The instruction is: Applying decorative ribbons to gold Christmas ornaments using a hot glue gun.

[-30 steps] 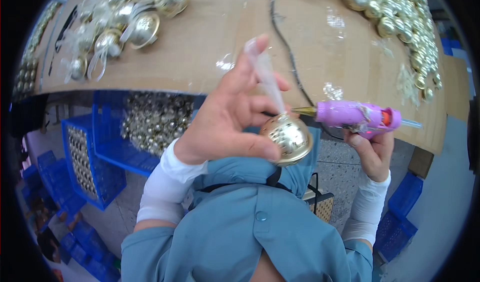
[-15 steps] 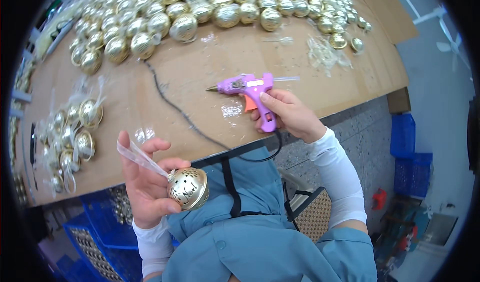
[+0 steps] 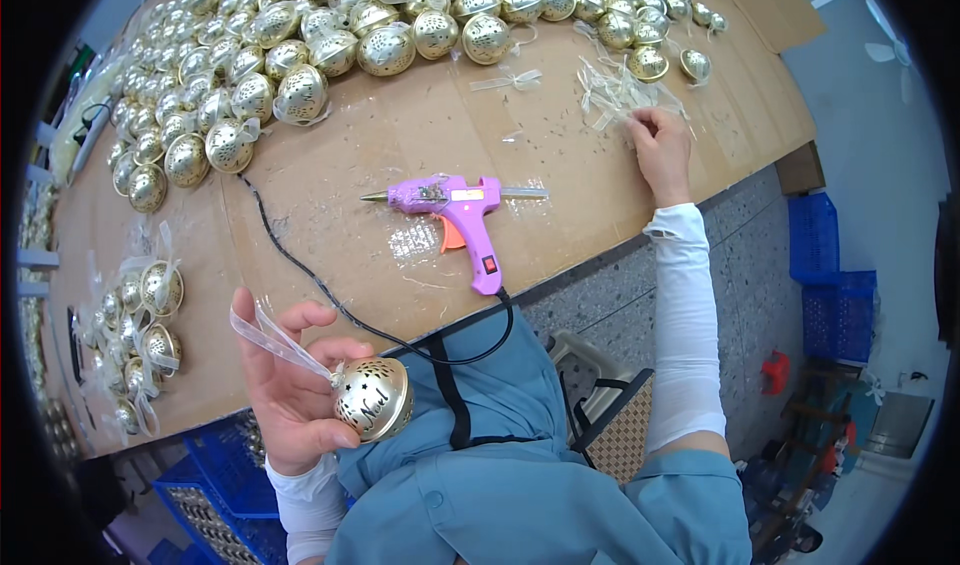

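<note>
My left hand (image 3: 290,390) holds a gold bell ornament (image 3: 372,399) with cut-out stars and dark lettering, thumb and fingers at its sides. A sheer white ribbon loop (image 3: 270,335) rises from its top and passes over my fingers. At the far right of the table, my right hand (image 3: 662,150) has its fingertips pinched together at the edge of a pile of pale ribbon bows (image 3: 612,93); what lies between them is hidden. A purple glue gun (image 3: 455,200) with an orange trigger lies on its side in the middle, a clear glue stick (image 3: 525,193) sticking out behind.
Many gold bells (image 3: 385,50) crowd the back of the table. A smaller group with ribbons (image 3: 135,335) lies at the left. The glue gun's black cord (image 3: 320,283) curves across the cardboard (image 3: 350,165) and over the front edge. Blue crates (image 3: 838,315) stand at the right.
My right hand has let go of the glue gun, now lying on the table, and moved right and away to the ribbon bows. The left hand still holds the bell.
</note>
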Demonstrator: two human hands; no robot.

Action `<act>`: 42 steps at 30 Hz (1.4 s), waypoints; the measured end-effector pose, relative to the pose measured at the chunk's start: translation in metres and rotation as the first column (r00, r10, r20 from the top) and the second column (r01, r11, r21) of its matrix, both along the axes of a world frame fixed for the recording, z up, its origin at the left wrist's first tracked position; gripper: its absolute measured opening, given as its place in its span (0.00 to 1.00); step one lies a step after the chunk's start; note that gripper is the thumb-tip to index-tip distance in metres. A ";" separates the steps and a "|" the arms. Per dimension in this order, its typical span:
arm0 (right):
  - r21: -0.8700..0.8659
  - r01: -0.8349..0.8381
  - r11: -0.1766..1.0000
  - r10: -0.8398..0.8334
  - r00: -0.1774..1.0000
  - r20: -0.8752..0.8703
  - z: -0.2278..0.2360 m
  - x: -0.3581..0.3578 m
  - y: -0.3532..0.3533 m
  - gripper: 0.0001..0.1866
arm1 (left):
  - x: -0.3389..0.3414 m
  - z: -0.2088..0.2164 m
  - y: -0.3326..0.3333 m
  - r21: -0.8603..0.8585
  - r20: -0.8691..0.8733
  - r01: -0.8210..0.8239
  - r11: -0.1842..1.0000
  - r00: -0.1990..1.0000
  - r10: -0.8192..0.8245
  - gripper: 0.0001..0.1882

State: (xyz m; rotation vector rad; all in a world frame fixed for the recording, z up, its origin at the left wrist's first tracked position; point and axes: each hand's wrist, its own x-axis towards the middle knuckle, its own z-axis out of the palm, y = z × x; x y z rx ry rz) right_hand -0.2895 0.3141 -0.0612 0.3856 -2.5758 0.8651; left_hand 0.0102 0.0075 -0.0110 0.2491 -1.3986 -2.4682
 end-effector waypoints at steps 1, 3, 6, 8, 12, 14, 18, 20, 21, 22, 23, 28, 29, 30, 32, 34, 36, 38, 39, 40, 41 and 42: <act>0.001 -0.016 1.000 0.016 1.000 0.010 0.004 0.002 -0.003 0.11 | -0.001 0.000 0.000 -0.006 0.006 -0.004 1.000 1.000 0.004 0.70; -0.185 -0.082 0.979 0.119 0.972 0.201 0.020 0.016 -0.003 0.11 | -0.002 -0.004 -0.002 0.016 -0.070 0.038 0.999 0.997 -0.036 0.68; -0.535 -0.064 0.842 0.370 0.791 0.487 0.043 0.037 -0.002 0.11 | -0.001 -0.006 -0.003 0.023 -0.097 0.066 0.998 0.993 -0.063 0.67; -0.508 -0.033 0.861 0.441 0.547 0.711 0.051 0.045 -0.007 0.11 | -0.004 -0.006 -0.003 0.013 -0.107 0.069 0.998 0.992 -0.067 0.67; -0.265 -0.061 0.962 0.257 0.522 0.813 0.049 0.060 -0.018 0.12 | -0.005 -0.009 0.001 0.022 -0.122 0.088 0.996 0.989 -0.084 0.67; -0.143 -0.076 0.987 0.160 0.582 0.797 0.048 0.062 -0.018 0.13 | -0.004 -0.009 0.000 0.026 -0.124 0.088 0.996 0.989 -0.084 0.67; -0.004 -0.210 0.978 0.162 0.741 0.652 0.041 0.062 -0.012 0.19 | -0.001 -0.009 -0.001 0.032 -0.130 0.080 0.996 0.989 -0.075 0.68; -0.002 -0.385 0.923 0.356 0.853 0.382 0.039 0.064 -0.016 0.18 | 0.001 -0.009 -0.002 0.037 -0.121 0.071 0.997 0.990 -0.066 0.68; 0.020 -0.466 0.885 0.449 0.863 0.232 0.037 0.064 -0.018 0.18 | 0.001 -0.009 -0.002 0.037 -0.121 0.068 0.997 0.991 -0.063 0.68; 0.019 -0.469 0.883 0.452 0.861 0.233 0.035 0.062 -0.018 0.18 | 0.001 -0.009 -0.003 0.032 -0.128 0.069 0.997 0.990 -0.065 0.68; 0.022 -0.521 0.853 0.498 0.827 0.261 0.031 0.059 -0.017 0.17 | 0.001 -0.010 -0.004 0.028 -0.133 0.072 0.997 0.989 -0.068 0.68; 0.098 -0.625 0.775 0.589 0.769 0.249 0.015 0.049 -0.019 0.12 | 0.003 -0.009 -0.004 0.043 -0.140 0.077 0.996 0.988 -0.070 0.67; 0.134 -0.626 0.768 0.595 0.775 0.213 0.016 0.049 -0.022 0.10 | 0.003 -0.009 -0.004 0.042 -0.139 0.072 0.997 0.988 -0.065 0.67; 0.133 -0.630 0.765 0.598 0.772 0.214 0.017 0.051 -0.024 0.10 | 0.003 -0.009 -0.004 0.047 -0.141 0.077 0.996 0.988 -0.069 0.67; -0.164 -0.522 0.837 0.543 0.754 0.371 0.025 0.060 -0.024 0.09 | 0.003 -0.008 -0.004 0.054 -0.147 0.087 0.995 0.986 -0.078 0.67; -0.298 -0.444 0.845 0.534 0.720 0.443 0.035 0.071 -0.033 0.08 | 0.002 -0.009 -0.004 0.061 -0.145 0.081 0.995 0.987 -0.071 0.66; -0.471 -0.360 0.805 0.580 0.645 0.498 0.045 0.085 -0.043 0.07 | 0.002 -0.009 -0.002 0.074 -0.139 0.087 0.993 0.987 -0.076 0.66; -0.550 -0.313 0.775 0.610 0.600 0.518 0.052 0.092 -0.051 0.06 | 0.001 -0.010 -0.001 0.065 -0.148 0.100 0.993 0.985 -0.090 0.66; -0.512 -0.318 0.798 0.585 0.611 0.534 0.055 0.094 -0.054 0.07 | 0.001 -0.011 -0.001 0.058 -0.156 0.121 0.991 0.982 -0.111 0.66; -0.472 -0.322 0.821 0.560 0.622 0.548 0.058 0.096 -0.058 0.07 | 0.002 -0.011 -0.001 0.051 -0.163 0.142 0.989 0.978 -0.132 0.65; -0.431 -0.327 0.841 0.533 0.633 0.561 0.059 0.098 -0.061 0.07 | 0.005 -0.011 -0.001 0.051 -0.163 0.135 0.990 0.979 -0.125 0.65; -0.430 -0.332 0.839 0.537 0.629 0.562 0.054 0.096 -0.063 0.07 | 0.008 -0.011 -0.002 0.052 -0.164 0.136 0.989 0.978 -0.125 0.65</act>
